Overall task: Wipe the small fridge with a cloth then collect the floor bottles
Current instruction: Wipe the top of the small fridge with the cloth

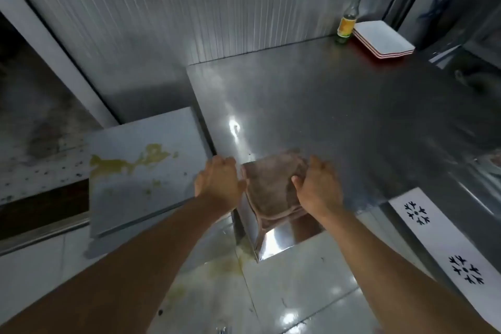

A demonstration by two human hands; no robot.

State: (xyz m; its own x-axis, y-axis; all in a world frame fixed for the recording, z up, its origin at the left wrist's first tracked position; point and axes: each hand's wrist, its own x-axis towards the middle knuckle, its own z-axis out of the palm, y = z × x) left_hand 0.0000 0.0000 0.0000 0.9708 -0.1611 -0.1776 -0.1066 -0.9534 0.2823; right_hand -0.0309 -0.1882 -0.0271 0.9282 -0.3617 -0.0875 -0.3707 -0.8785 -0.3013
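Right hand (320, 187): grip curled over the right side of the cloth (271, 190), thumb on top, holding it. Left hand (218, 186): fingers bent loosely over the near-left corner of the tabletop (352, 106), just beside the cloth's left edge; contact with the cloth not certain, nothing clearly held.

Cloth: one, brownish, folded, lying at the near-left corner of the steel tabletop, near half hanging over the near edge. Long axis roughly from near edge toward far edge. Between both hands; right hand the nearer and the one in control.

Small fridge (116, 171): one, grey top, lower than the tabletop and directly left of its left edge. Lies left of the grip, past the left hand. Top bearing one large yellow-green spill (127, 161) and smaller spots, toward its left and far part. Judgement: wiping not yet begun here; coming move calls for carrying the cloth leftward and down onto that top.

Elsewhere on the tabletop, far-right corner: one glass bottle (349, 17) with yellow label, upright; one stack of white plates (383, 39) touching or just beside it, count unclear, perhaps three.

Floor (298, 293): pale tiles, yellowish smears near the tabletop's near-left leg. Floor bottles: none in view.
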